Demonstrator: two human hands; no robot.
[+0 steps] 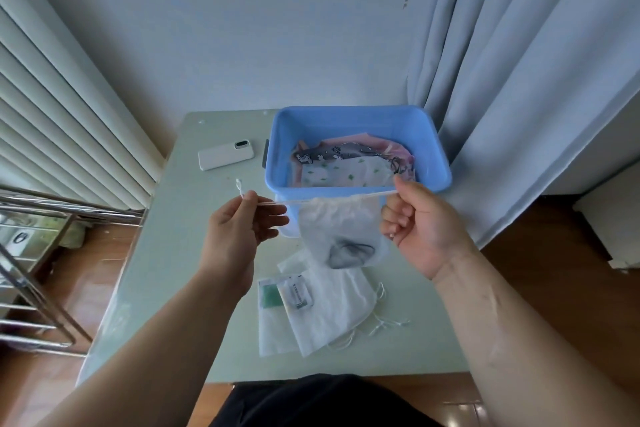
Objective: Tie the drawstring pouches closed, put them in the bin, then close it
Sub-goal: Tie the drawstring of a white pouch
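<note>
Left hand [242,229]: raised above the table [173,253], thumb and forefinger pinching the left run of the drawstring [294,200]; the other fingers are extended and loose. The cord's knotted end sticks up past the pinch.

Right hand [415,218]: fingers curled into the palm, gripping the right end of the same drawstring, level with the left hand.

White pouch [341,229]: hangs in the air between the two hands, suspended from the taut cord. Its mouth is gathered. A dark item [349,253] shows through the fabric at its bottom.

Bin [277,149]: blue, lid off, on the far right part of the table, directly behind the held pouch. It contains patterned pouches [343,166] in grey, pink and white with green marks.

Obstructions: the hanging pouch and the cord cover the middle of the bin's near wall, and the right hand covers the wall's right end. The pouch bottom also overlaps the top of the flat white pouches [329,308] lying on the table nearer the person, their cords trailing to the right.

Surroundings: two packets [298,293] lie at the left edge of the flat pouches. A white phone [225,155] lies left of the bin. A curtain [519,80] hangs on the right, touching the bin's far right corner. A metal rack [34,270] stands left of the table.
</note>
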